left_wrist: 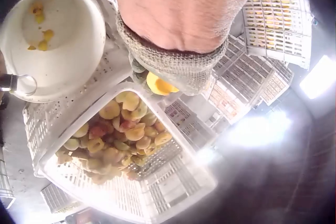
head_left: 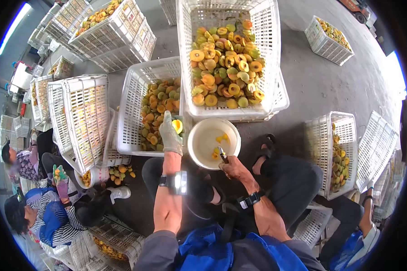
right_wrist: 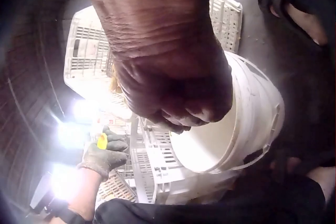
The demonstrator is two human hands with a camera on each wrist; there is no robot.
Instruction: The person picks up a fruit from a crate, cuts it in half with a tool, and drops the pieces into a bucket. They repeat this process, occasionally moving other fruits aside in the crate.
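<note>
My left hand (head_left: 171, 137), in a grey knitted glove, holds a cut yellow peach (head_left: 177, 126) with the thumb up along its side. The peach's bright flesh shows in the left wrist view, below the glove cuff (left_wrist: 173, 66). My bare right hand (head_left: 236, 169) grips a small pitting tool (head_left: 221, 152) at the bucket's near right rim. The tool's thin metal loop (left_wrist: 32, 91) shows over the rim in the left wrist view. Several yellow bits (head_left: 221, 138) lie inside the white bucket (head_left: 199, 140). In the right wrist view, my curled fingers (right_wrist: 184, 116) hide the tool.
Ahead stands a raised white crate (head_left: 184, 54) of halved peaches (head_left: 226, 72). Left of the bucket, another crate (head_left: 130, 99) holds more peaches (head_left: 156, 108). Further crates (head_left: 79, 117) are stacked at left, with a crate (head_left: 330, 153) at right. People (head_left: 54, 217) sit at the left.
</note>
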